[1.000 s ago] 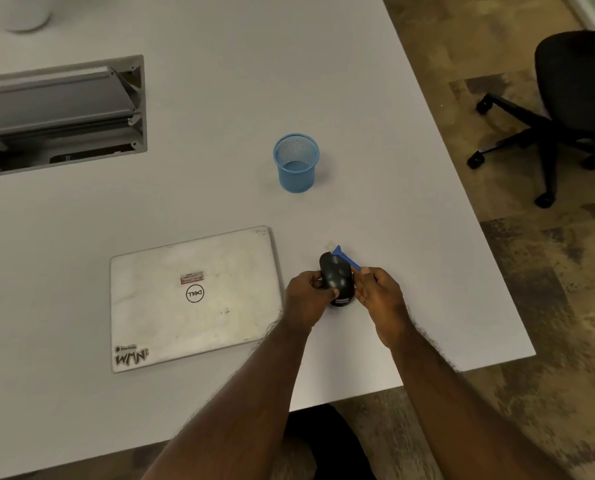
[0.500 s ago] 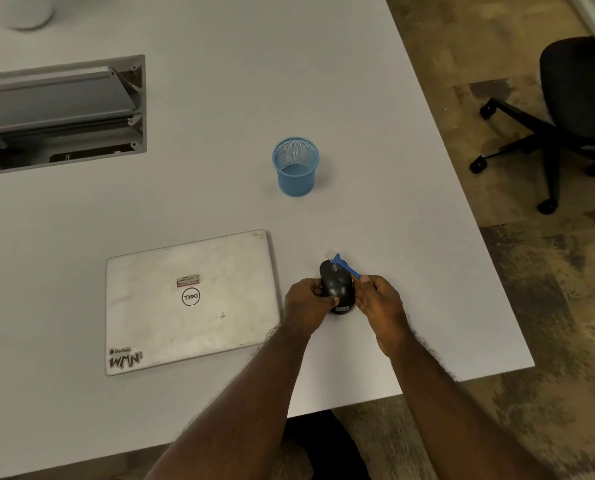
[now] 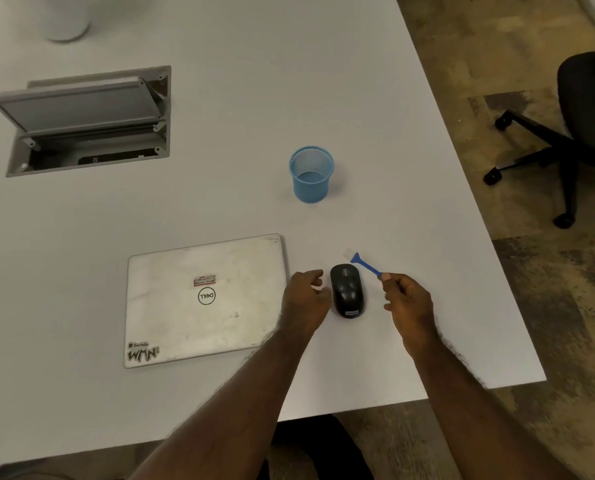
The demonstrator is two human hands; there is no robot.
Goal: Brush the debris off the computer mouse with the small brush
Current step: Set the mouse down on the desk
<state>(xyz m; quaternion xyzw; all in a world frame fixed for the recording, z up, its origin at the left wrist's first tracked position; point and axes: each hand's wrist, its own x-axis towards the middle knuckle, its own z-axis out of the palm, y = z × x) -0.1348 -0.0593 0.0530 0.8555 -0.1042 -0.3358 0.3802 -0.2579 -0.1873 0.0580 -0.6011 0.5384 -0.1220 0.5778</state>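
Mesh cup (image 3: 311,174) empty; right hand (image 3: 408,301) pinches brush (image 3: 363,261)

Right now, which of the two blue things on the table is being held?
The small blue brush, pinched by its handle in the right hand beside the mouse. The blue mesh cup stands alone farther back, untouched.

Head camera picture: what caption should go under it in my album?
Right hand holds a small blue brush beside the black mouse.
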